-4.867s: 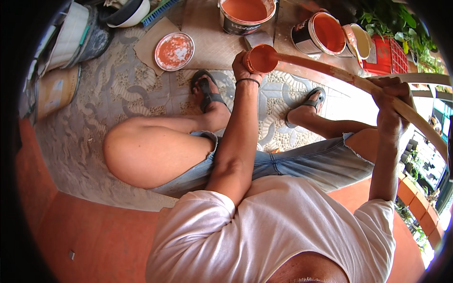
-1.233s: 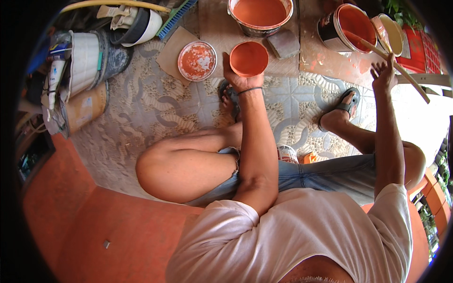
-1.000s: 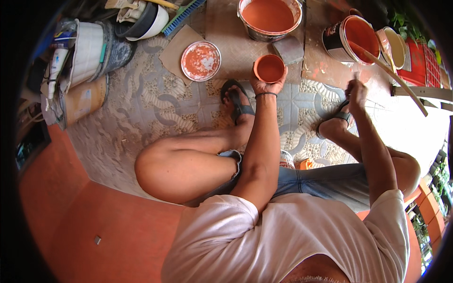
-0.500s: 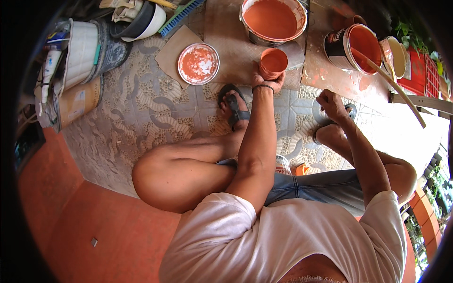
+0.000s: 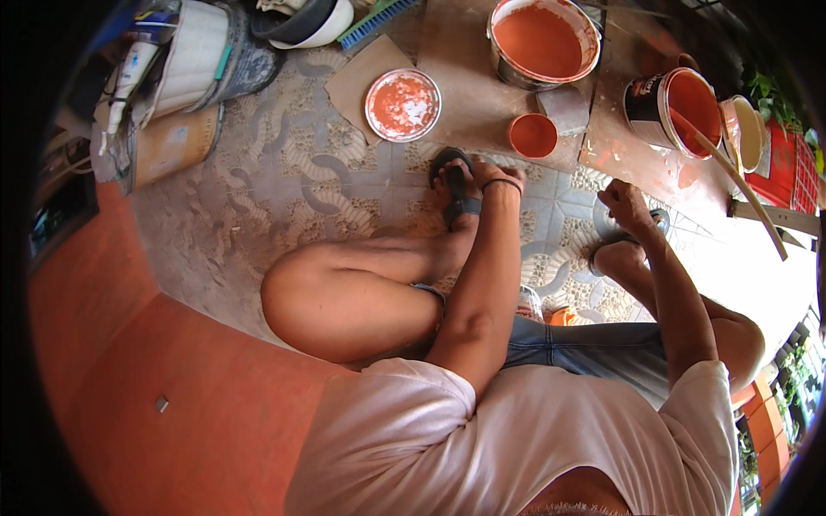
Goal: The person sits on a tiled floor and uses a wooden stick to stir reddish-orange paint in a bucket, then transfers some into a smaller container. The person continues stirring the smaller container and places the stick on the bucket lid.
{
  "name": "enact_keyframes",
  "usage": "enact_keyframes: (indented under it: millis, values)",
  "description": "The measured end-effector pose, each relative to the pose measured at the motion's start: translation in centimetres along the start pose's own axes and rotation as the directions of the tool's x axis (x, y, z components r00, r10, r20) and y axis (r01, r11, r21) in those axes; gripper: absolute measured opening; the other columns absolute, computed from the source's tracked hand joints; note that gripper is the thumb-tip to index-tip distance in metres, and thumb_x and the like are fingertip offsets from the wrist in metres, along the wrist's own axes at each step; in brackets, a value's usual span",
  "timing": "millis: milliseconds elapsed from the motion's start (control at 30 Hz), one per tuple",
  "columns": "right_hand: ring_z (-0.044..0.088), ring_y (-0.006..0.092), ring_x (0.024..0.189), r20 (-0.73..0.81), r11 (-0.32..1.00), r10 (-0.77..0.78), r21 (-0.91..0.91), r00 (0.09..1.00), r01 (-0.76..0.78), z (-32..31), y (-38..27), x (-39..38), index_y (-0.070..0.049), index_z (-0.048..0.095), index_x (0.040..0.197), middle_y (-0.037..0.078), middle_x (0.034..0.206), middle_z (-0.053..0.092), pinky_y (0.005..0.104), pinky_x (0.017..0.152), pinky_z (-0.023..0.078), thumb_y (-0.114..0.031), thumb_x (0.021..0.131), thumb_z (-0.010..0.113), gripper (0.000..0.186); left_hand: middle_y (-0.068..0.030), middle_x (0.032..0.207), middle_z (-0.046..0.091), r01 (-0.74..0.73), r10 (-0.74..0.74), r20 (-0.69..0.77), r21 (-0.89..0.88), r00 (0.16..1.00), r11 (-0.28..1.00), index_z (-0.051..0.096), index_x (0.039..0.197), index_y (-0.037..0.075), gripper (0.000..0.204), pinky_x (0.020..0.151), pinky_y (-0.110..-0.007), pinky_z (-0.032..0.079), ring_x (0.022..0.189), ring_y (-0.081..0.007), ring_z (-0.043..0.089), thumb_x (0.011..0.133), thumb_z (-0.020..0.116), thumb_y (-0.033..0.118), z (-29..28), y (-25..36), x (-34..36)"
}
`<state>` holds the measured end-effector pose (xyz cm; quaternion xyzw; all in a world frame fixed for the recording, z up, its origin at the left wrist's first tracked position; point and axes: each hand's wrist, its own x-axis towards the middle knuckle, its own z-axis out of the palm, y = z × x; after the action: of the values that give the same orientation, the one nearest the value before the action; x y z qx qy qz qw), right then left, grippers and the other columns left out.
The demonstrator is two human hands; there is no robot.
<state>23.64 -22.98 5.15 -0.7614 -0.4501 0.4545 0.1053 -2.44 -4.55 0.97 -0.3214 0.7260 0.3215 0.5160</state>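
Observation:
A small cup of red-orange paint (image 5: pixel 533 136) stands on the brown board (image 5: pixel 469 112), apart from both hands. My left hand (image 5: pixel 501 174), a dark band at its wrist, is beside my left foot, just short of the board; it holds nothing and its fingers look apart, though partly hidden. Above my right foot hangs my right hand (image 5: pixel 626 206), fingers curled in, with nothing showing in them. Behind the cup is a large bucket of the same paint (image 5: pixel 540 43). A paint-smeared round lid (image 5: pixel 403 105) lies to the left, and a greyish block (image 5: pixel 565 110) touches the cup's right side.
At the right, a tipped paint bucket (image 5: pixel 650 107) has a long wooden stick (image 5: pixel 740 183) leaning out of it. A cream-coloured container (image 5: pixel 747 133) and a red crate (image 5: pixel 787 163) stand beyond. White buckets (image 5: pixel 194 56) and a blue-bristled brush (image 5: pixel 379 21) are at the left.
My left hand has let go of the paint cup, which now stands on the board, and has drawn back toward my left foot. My right hand stays curled. The view has shifted left.

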Motion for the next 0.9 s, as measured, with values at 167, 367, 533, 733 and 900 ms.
enact_keyframes:
  millis: [167,367,533,733,900]
  values:
    - [0.076,0.0447,0.104,0.141,0.971,-0.004,-0.237,0.990,0.038,0.5,-2.4,-0.1,0.001,0.076,0.103,0.025,0.102,0.079,0.0536,0.094,0.059,-0.036,0.100,0.077,0.037,-0.0282,0.125,0.079,-0.574,0.650,-0.030,0.440,0.759,0.691,0.076,0.121,-0.012,0.076,0.102,-0.056,0.061,0.120,-0.0474,0.076,0.109,0.055,0.060,1.8,7.2,-0.3]
    - [0.075,0.0418,0.099,0.556,0.932,-0.179,-0.169,0.812,0.321,1.2,-9.1,-0.5,0.002,0.077,0.107,0.026,0.099,0.078,0.0509,0.094,0.058,-0.032,0.102,0.071,0.035,-0.0408,0.123,0.074,-0.699,0.794,-0.144,0.401,0.590,0.592,0.073,0.118,-0.018,0.073,0.105,-0.060,0.060,0.116,-0.0538,0.075,0.112,0.051,0.051,8.1,15.6,-0.2]
    - [0.073,0.0354,0.096,0.222,0.825,-0.232,0.561,0.947,0.070,5.1,-25.5,2.0,0.006,0.074,0.118,0.025,0.105,0.076,0.0450,0.094,0.058,-0.037,0.109,0.069,0.045,-0.0336,0.139,0.071,-0.633,0.877,0.137,0.743,0.460,0.215,0.067,0.139,-0.008,0.066,0.110,-0.057,0.057,0.131,-0.0493,0.069,0.110,0.055,0.050,8.6,27.5,8.5]
    - [0.077,0.0242,0.092,0.072,0.787,-0.170,0.610,0.983,0.092,11.1,-32.2,8.0,0.006,0.073,0.126,0.019,0.105,0.080,0.0406,0.083,0.062,-0.041,0.111,0.069,0.050,-0.0339,0.135,0.074,-0.759,0.695,0.506,0.646,0.511,0.087,0.075,0.127,-0.014,0.057,0.108,-0.050,0.059,0.127,-0.0437,0.075,0.106,0.064,0.038,8.6,35.6,12.9]
    - [0.078,0.0296,0.091,0.092,0.826,-0.230,0.545,0.969,0.145,8.5,-26.6,4.0,0.008,0.075,0.119,0.023,0.100,0.079,0.0432,0.083,0.061,-0.037,0.108,0.071,0.047,-0.0168,0.123,0.081,-0.707,0.549,0.470,0.597,0.692,0.380,0.074,0.133,0.001,0.036,0.098,-0.054,0.060,0.112,-0.0325,0.078,0.107,0.068,0.025,8.0,29.1,9.3]
